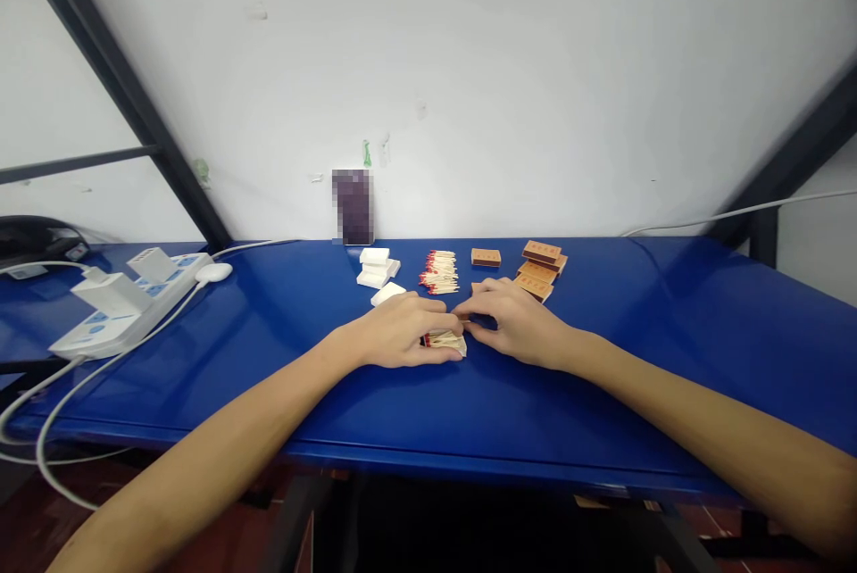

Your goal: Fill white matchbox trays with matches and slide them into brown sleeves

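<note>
The match pile lies on the blue worktop. Nearer the wearer than the pile is a white tray of matches, red heads toward the left hand, whose thumb and fingers are closed around it. The right hand sits nearer the wearer and right of the pile, fingers curled in at the tray's right end; whether they grip the small brown bit there, I cannot tell. The two hands meet at the fingertips.

Left of the pile are white trays, the nearest partly hidden by the left hand. Right of it lies a single matchbox, then stacked matchboxes, their lower part partly covered by the right hand. A pixelated dark object behind and left of the pile is unreadable.
</note>
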`<state>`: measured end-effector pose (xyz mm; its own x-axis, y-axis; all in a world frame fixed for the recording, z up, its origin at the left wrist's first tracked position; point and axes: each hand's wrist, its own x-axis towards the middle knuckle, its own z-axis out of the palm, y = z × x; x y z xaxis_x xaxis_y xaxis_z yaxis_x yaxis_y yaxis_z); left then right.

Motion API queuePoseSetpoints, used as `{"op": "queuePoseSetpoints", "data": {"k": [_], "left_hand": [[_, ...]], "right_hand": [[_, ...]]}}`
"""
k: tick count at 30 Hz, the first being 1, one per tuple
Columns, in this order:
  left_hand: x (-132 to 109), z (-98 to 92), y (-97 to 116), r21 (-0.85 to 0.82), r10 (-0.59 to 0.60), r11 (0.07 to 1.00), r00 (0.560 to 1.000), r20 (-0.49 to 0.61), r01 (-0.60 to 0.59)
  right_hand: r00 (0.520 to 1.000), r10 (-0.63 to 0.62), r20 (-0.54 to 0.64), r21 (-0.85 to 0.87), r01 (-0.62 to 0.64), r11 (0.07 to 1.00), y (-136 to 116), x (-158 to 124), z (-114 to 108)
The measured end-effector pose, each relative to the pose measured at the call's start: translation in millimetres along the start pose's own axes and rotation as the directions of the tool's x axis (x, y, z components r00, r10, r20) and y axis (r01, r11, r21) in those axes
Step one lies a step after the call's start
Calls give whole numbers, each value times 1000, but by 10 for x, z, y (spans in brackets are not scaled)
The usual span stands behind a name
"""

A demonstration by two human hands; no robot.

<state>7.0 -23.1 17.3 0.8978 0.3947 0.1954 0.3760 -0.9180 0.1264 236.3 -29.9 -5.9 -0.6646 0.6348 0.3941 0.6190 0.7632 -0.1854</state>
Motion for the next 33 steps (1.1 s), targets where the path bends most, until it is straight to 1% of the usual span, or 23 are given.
{"op": "queuePoseSetpoints", "data": {"k": [2,5,8,12,15,18,25,30,33], "left_hand": [[-2,-9,13,-9,5,1000,1000,12,-5],[-5,-9,25,-28,3,1000,1000,30,-2],[-7,12,27,-37,1,999,1000,16,0],[-8,50,26,-31,-2,1000,1000,-18,1],[-7,58,29,-82,1,997,1000,-14,-2],[-7,50,34,-133,7,991,1000,-12,-8],[8,53,17,-134,-43,990,998,-39,38],[21,57,-8,-160,-57,986,997,-51,48],[10,41,-13,-158,-67,986,993,-99,51]], "right_hand": [[1000,20,18,22,-21,1000,-18,5,-23],[996,40,81,37,-44,998,-32,4,-51],[993,36,115,38,-40,998,-16,-6,-56],[997,4,80,56,-8,998,23,-20,-40],[998,20,58,45,-23,999,21,-19,-42],[997,31,66,35,-33,999,-5,-12,-53],[994,43,104,38,-48,998,-9,-11,-43],[997,34,76,23,-36,999,20,-21,-32],[998,30,57,-12,-30,999,10,-19,-32]]}}
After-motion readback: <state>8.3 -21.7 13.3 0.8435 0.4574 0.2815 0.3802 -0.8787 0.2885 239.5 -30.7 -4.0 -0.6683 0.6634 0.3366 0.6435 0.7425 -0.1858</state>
